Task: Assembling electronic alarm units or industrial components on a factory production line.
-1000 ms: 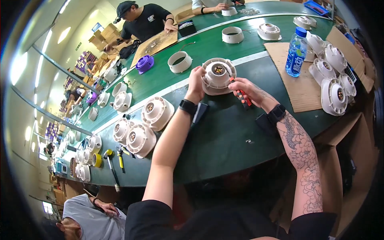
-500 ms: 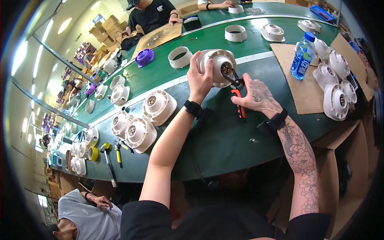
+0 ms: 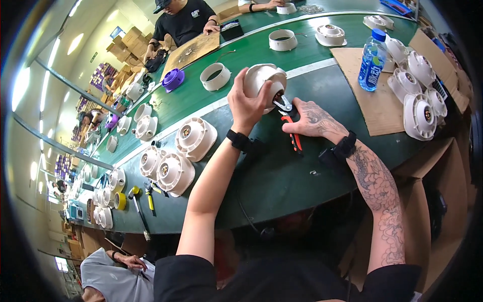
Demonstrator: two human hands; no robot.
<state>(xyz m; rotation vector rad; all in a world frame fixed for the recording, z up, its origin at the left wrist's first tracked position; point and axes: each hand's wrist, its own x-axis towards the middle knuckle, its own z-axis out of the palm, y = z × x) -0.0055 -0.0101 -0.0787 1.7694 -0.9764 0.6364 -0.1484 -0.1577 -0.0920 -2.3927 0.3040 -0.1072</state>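
My left hand (image 3: 245, 106) grips a white round plastic housing (image 3: 259, 78) and holds it tilted above the dark green table. In my right hand (image 3: 318, 121) is a pair of pliers (image 3: 292, 136) with red and black handles. Their metal jaws reach into the round opening of the housing's hub, next to my left fingers. What the jaws bite on is too small to tell. To the left of my forearm stand several similar white housings (image 3: 195, 139) with copper-coloured parts at their centres.
More housings (image 3: 420, 117) crowd a cardboard sheet (image 3: 375, 118) at right, beside a blue-capped bottle (image 3: 372, 63). White rings (image 3: 215, 78) and a purple housing (image 3: 173, 79) lie on the green belt. A hammer (image 3: 138, 209) and yellow tape (image 3: 119, 201) are at left. A co-worker (image 3: 186, 22) sits opposite.
The housing has tipped so its hub turns more toward the pliers and away from view. Both hands have shifted slightly left in the picture, and the pliers' jaws now show more clearly.
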